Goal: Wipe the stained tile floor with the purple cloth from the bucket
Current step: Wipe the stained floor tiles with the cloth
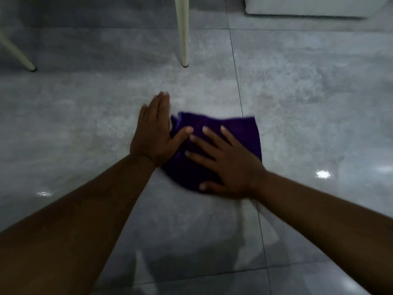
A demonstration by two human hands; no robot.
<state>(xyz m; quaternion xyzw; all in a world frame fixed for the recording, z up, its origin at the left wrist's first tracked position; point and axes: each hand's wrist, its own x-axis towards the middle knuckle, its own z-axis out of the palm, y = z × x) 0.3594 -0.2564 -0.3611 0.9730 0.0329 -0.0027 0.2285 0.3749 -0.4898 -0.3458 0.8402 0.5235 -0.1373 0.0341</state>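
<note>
- Purple cloth (214,143) lies bunched on the grey tile floor (297,92), just left of a grout line (238,86), under both my hands.
- My right hand (225,165) is spread wide and flat on top of it, fingers splayed, pressing rather than gripping.
- My left hand (154,133) is flat too, fingers together on bare tile, with only the thumb resting on the cloth's left edge.
- The cloth looks soft and limp, probably damp, so I judge it will fold and drag easily; a flat palm over its middle should hold it better than pinching a corner.
- The floor shines wet, so it may slide quickly.
- Open tile lies to the right and toward me; a chair leg (182,39) stands ahead, another leg (17,54) far left, and a white object (308,7) sits at the top right.
</note>
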